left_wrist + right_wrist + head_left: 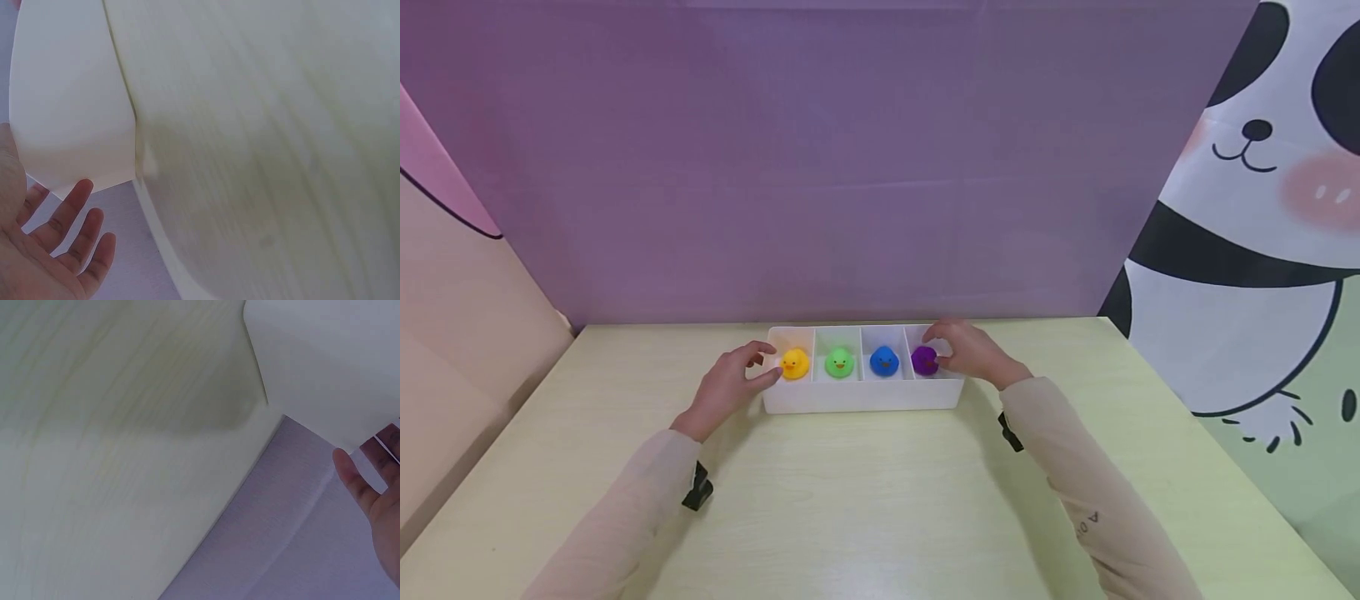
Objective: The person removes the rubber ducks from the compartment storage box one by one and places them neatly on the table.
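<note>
In the head view, a white tray (861, 396) with a row of compartments stands near the table's far edge. From left to right it holds a yellow rubber duck (795, 363), a green rubber duck (839, 362), a blue rubber duck (884, 361) and a purple rubber duck (925, 361). My left hand (724, 387) is at the tray's left end, thumb tip beside the yellow duck, fingers parted. At the right end my right hand (973, 350) reaches over the rim, thumb and finger apart around the purple duck. Whether either touches a duck is unclear.
The pale wooden table (865, 500) ends at a purple backdrop (835, 167) just behind the tray. A printed panda (1255, 192) covers the wall on the right. Each wrist wears a black strap, such as the left strap (698, 487).
</note>
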Available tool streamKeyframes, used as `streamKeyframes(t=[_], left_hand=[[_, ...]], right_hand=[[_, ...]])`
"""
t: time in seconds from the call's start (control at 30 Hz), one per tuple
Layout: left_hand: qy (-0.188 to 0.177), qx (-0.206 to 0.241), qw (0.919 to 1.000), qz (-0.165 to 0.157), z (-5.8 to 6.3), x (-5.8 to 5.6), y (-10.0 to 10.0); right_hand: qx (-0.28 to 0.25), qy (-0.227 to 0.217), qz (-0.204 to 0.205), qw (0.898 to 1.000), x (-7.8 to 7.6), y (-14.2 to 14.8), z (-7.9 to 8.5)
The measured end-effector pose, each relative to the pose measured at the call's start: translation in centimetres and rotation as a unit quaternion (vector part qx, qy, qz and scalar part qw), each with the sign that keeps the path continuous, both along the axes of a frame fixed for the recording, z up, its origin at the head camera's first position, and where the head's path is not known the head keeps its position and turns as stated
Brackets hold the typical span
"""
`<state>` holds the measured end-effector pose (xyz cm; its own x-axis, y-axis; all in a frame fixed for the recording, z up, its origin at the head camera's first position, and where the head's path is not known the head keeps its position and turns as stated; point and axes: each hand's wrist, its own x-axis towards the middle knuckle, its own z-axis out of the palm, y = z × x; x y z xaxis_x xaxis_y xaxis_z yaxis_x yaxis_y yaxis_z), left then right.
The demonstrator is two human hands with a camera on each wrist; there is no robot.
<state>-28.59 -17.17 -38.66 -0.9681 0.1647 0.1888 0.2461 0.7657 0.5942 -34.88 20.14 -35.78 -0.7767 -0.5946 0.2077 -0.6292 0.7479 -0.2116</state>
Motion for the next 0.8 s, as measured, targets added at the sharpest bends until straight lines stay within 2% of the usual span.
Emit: streamKeyframes(t=[0.4, 0.8], left_hand=[[-0.003, 0.0, 1.0, 0.001, 0.1, 0.1, 0.0], [0.002, -0.001, 1.0, 0.0, 0.1, 0.2, 0.0]], right_hand=[[0.045, 0.012, -0.003, 0.999, 0.1, -0.6, -0.4], [0.063, -0.007, -0.007, 0.998, 0.4, -1.3, -0.2]])
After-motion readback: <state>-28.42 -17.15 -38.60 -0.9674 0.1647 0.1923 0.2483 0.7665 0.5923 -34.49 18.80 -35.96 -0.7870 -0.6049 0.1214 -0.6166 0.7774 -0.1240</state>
